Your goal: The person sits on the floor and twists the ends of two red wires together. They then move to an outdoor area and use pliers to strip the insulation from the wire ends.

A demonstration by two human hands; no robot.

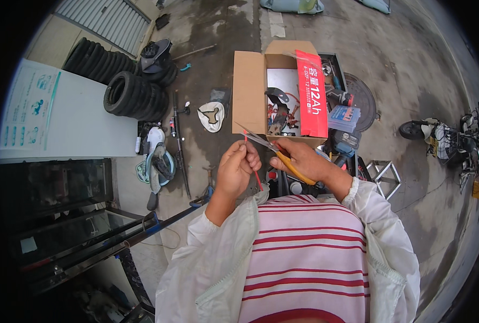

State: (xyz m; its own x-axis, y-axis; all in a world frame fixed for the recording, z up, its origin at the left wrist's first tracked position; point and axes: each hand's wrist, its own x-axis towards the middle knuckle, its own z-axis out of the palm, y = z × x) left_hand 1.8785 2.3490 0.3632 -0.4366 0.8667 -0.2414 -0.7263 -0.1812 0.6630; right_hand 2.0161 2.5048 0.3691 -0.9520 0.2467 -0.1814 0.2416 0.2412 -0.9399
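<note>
My left hand [238, 166] pinches a thin red wire or tube [258, 180] between thumb and fingers. Its short upper end sticks up past the fingertips, and its longer lower end hangs down toward my lap. In my right hand [306, 161] is a pair of scissors with yellow-orange handles [295, 170]. Their metal blades point up and left, parted around or just beside the strand's upper end; whether they touch it I cannot tell. Just beyond my hands stands an open cardboard box [249, 91] holding tangled parts and wires.
The box's red flap [311, 94] folds out to the right. Beside it are a clear blue-tinted plastic case [344, 118] and a round dark cover [362, 99]. Stacked tyres [126, 94] and a white cabinet [78, 110] stand at left. A stripped bike frame [449, 142] is at right.
</note>
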